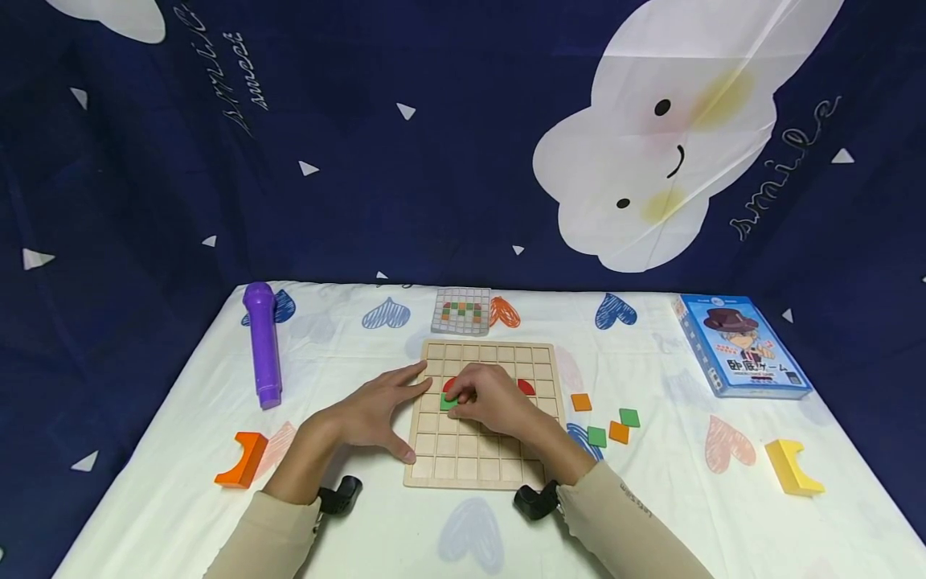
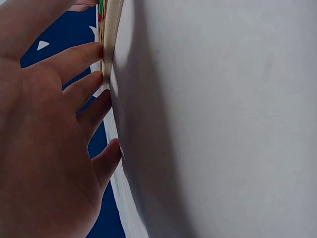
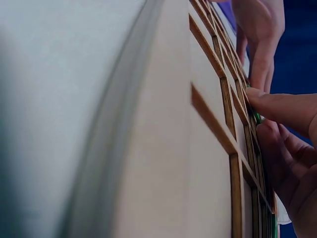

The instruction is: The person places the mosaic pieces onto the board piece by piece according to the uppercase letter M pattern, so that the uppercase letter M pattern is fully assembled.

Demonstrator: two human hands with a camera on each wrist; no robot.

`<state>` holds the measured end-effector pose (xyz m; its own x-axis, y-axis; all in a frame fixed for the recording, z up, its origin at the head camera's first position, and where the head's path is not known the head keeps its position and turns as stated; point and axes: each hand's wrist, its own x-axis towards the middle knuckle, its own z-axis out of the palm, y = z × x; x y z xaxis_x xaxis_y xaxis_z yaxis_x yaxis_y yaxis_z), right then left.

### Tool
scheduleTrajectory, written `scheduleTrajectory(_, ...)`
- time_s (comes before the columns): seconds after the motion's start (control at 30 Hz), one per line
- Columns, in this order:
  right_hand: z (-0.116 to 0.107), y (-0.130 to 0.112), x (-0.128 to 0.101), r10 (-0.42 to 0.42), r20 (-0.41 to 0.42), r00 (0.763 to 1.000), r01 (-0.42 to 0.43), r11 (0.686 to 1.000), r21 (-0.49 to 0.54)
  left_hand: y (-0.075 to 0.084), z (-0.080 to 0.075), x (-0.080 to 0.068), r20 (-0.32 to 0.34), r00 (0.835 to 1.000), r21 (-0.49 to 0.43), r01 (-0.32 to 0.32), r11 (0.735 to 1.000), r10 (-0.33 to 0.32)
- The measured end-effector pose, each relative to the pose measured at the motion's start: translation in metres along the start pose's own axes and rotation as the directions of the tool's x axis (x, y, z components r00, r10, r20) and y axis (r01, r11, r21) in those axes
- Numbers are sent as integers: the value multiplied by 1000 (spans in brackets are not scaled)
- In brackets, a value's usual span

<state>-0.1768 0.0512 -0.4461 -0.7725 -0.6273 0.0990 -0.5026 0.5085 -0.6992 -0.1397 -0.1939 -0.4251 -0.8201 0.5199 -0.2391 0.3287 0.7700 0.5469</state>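
Note:
A wooden grid board (image 1: 448,471) lies on the cloth in the middle. My right hand (image 1: 493,400) is over it, its thumb and fingers pinching a green square tile (image 1: 447,404) at a cell left of centre; in the right wrist view only a sliver of green tile (image 3: 257,118) shows between the fingertips. Just above that tile sits a red rounded piece (image 1: 449,383), partly covered by the fingers. Another red rounded piece (image 1: 526,388) lies in the grid to the right. My left hand (image 1: 367,412) is spread, fingers and thumb touching the board's left edge.
Several loose orange tiles (image 1: 581,402) and green tiles (image 1: 596,437) lie right of the board. Behind it is a pattern card (image 1: 460,312). Farther out are a purple microphone-shaped toy (image 1: 264,346), an orange arch block (image 1: 243,460), a yellow arch block (image 1: 793,468) and a blue game box (image 1: 745,346).

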Motion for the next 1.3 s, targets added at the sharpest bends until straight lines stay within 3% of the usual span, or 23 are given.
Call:
scheduleTrajectory(0.57,-2,0,-3,11,11,1000,-11,1000,-2,-2,0,1,0,1000,7,-5,1000,5)
scheduleTrajectory(0.77,-6,3,-9,1,13,1000,-2,995,102,-2,0,1,2,1000,14,-6,1000,6)
scheduleTrajectory(1.1,-24,6,-35,12,44,999,-19,987,161,-3,1,1,0,1000,2,5,1000,-5)
scheduleTrajectory(1.3,-41,19,-57,26,43,999,-32,988,150,-1,2,1,-6,1000,4,4,1000,-4)
